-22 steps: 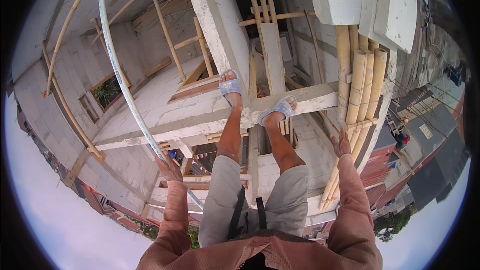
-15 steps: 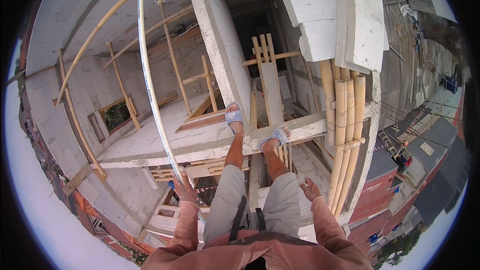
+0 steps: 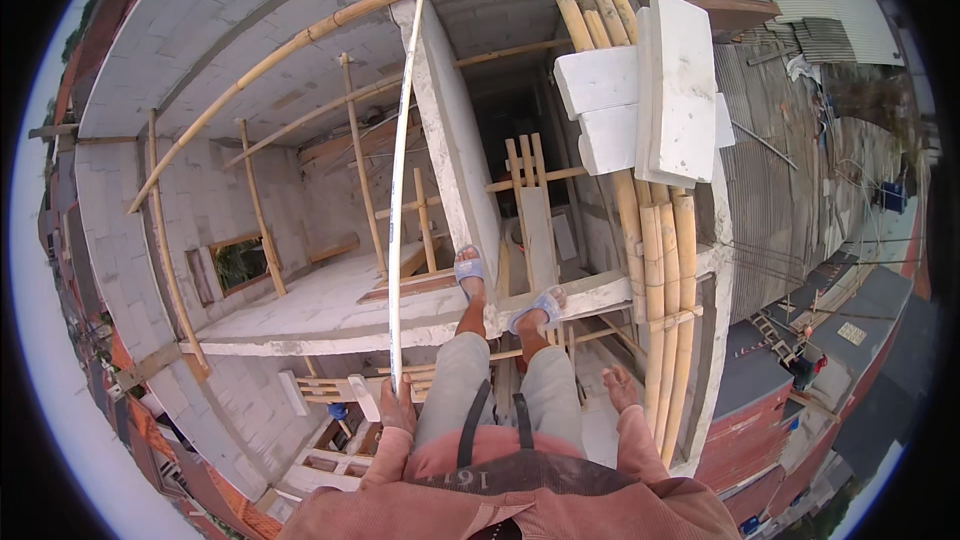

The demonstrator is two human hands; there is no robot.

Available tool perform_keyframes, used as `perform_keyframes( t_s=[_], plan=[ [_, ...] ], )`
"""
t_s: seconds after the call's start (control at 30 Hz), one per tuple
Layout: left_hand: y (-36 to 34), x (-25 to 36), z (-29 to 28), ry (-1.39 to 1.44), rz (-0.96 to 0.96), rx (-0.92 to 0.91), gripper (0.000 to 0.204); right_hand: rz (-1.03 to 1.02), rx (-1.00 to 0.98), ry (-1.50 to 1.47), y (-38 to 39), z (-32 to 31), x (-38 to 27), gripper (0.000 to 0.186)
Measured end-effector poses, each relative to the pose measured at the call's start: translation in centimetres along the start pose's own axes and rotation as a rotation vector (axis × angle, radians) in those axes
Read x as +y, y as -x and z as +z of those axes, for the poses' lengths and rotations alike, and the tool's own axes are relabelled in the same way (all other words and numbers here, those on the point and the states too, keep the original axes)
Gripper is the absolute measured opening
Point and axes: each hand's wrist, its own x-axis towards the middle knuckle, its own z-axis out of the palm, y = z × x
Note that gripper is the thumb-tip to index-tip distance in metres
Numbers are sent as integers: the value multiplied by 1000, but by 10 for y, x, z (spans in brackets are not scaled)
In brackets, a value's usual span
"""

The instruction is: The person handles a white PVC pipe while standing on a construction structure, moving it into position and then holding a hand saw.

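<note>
A long, thin white pipe (image 3: 402, 160) stands up from my left hand (image 3: 397, 408), whose fingers are closed round its lower part. Its upper tip shows near a horizontal bamboo pole (image 3: 330, 22); whether they touch I cannot tell. My right hand (image 3: 622, 390) hangs at my side with nothing in it, fingers partly bent and apart. It is nearest to a bundle of upright bamboo poles (image 3: 667, 290), not touching it. My feet, in light blue sandals (image 3: 530, 312), are on a narrow concrete beam (image 3: 330, 340) and the end of a wall top.
White blocks (image 3: 685, 90) are stacked by the bamboo bundle at right. A narrow wall top (image 3: 440, 130) runs away ahead. Deep drops lie on both sides of the beam. Bamboo props (image 3: 262, 205) stand in the room at left. Metal roofs (image 3: 750, 420) lie below at right.
The pipe has swung to the right and its upper tip has come into view. My left hand has shifted slightly right and lower in the picture. My right hand remains by my side.
</note>
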Motion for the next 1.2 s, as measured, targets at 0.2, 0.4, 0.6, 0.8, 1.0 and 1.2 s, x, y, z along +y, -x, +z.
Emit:
perform_keyframes(
  t_s=[0.2,0.4,0.6,0.8,1.0,1.2],
  plan=[
    [37,48,-30,-145,54,-3,49,9,-3,-44,24,-11,-11,60],
    [57,118,-57,-174,-18,-132,48,-52,-57,24,62,-20,-61,62],
    [32,118,-54,-180,291,-9,47,-340,-152,65,103,-28,-170,58],
    [32,204,-99,-269,442,31,38,-885,-20,232,117,-18,-265,45],
    [37,301,-165,-443,663,127,35,-1387,57,255,163,-23,-418,44],
    [69,384,-201,-695,958,266,26,-1688,278,366,206,-23,-510,58]
  ],
)
